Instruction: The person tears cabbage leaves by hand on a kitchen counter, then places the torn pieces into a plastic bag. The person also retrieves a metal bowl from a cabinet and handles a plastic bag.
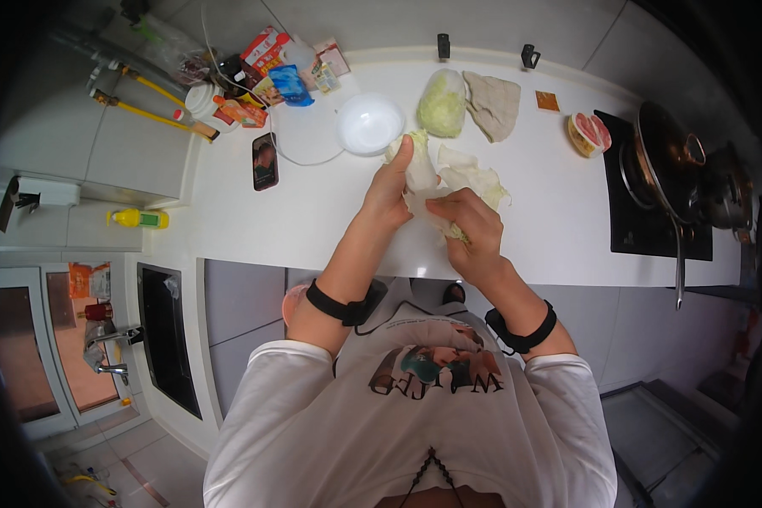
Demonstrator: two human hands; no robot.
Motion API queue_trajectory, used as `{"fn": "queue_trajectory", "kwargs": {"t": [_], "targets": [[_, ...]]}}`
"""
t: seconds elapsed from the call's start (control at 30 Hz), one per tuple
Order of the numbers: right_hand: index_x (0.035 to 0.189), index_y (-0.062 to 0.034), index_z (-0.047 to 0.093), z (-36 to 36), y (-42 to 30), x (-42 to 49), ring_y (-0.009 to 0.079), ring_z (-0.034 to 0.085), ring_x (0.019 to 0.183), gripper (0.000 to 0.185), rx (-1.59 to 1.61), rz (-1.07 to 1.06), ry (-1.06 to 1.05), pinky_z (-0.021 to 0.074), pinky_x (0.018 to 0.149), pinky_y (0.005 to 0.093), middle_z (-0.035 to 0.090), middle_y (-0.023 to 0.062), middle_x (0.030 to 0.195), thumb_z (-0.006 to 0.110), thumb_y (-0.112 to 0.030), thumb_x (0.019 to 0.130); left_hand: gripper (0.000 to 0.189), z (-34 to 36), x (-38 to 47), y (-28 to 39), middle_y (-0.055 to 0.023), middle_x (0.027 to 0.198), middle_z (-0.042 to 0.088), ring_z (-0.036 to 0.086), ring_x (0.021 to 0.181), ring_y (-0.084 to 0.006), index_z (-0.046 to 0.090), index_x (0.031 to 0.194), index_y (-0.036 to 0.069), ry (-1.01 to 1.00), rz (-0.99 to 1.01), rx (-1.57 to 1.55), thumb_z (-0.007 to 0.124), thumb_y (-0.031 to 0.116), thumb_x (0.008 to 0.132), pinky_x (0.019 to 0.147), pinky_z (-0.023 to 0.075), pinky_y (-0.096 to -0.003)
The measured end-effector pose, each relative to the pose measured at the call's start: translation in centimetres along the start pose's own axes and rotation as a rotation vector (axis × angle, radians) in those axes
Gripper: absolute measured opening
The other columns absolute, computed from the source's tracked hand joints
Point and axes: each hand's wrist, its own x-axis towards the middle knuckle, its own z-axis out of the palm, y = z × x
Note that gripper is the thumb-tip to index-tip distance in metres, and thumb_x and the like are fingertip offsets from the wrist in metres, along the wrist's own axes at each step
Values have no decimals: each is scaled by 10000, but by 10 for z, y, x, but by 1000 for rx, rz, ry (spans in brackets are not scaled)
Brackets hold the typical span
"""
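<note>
My left hand (pixel 390 184) grips a small napa cabbage piece (pixel 423 168), its thumb along the near side. Between both hands a pale leaf (pixel 427 202) stretches from that piece, and my right hand (pixel 473 228) pinches it; a frilly leaf edge (pixel 455 233) shows below the right fingers. Loose cabbage leaves (pixel 473 176) lie on the white counter (pixel 546 209) just beyond my right hand. A larger napa cabbage (pixel 442 105) rests farther back, touching or nearly touching a folded beige cloth (pixel 494 105). A white bowl (pixel 369 124) stands left of it.
At right, a lidded pan (pixel 663 165) sits on a black cooktop (pixel 628 235), its handle past the counter edge. Near it are packaged meat (pixel 589 134) and a small orange packet (pixel 547 101). A phone (pixel 265 162), cable and several food packages (pixel 290 86) occupy the left; a sink (pixel 168 343) lies beyond.
</note>
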Motion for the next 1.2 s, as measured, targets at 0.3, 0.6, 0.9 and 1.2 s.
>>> {"fn": "queue_trajectory", "kwargs": {"t": [0.3, 0.6, 0.9, 1.2], "targets": [[870, -28, 595, -13, -13, 0, 163, 500, 531, 120, 114, 177, 120, 415, 476, 257, 567, 68, 692, 563, 32, 772, 766, -95, 77, -38, -182, 1172, 444, 577, 916, -290, 145, 1319, 34, 290, -82, 347, 683, 245, 816, 583, 552, -452], [997, -37, 517, -28, 22, -6, 38, 383, 507, 145, 776, 1096, 333, 287, 432, 195, 485, -15, 648, 574, -112, 887, 823, -95, 112, -62, -226, 1192, 439, 561, 998, -321, 128, 1370, 98, 482, -128, 1319, 674, 185, 760, 697, 553, -397], [955, -43, 533, -25, 29, -3, 34, 375, 504, 109, 799, 1105, 226, 287, 417, 190, 476, -20, 650, 577, -113, 884, 243, -20, 30, -19, -74, 993, 590, 524, 796, -82, 589, 1050, 70, -199, 242, 766, 620, 219, 860, 652, 449, -263], [869, -90, 530, -18, 26, 2, 28, 376, 482, 149, 824, 1085, 282, 279, 413, 184, 477, -23, 638, 545, -227, 923, 137, 7, -7, 2, 10, 778, 612, 559, 662, -36, 571, 917, 65, -214, 118, 702, 565, 202, 909, 542, 434, -180]]}}
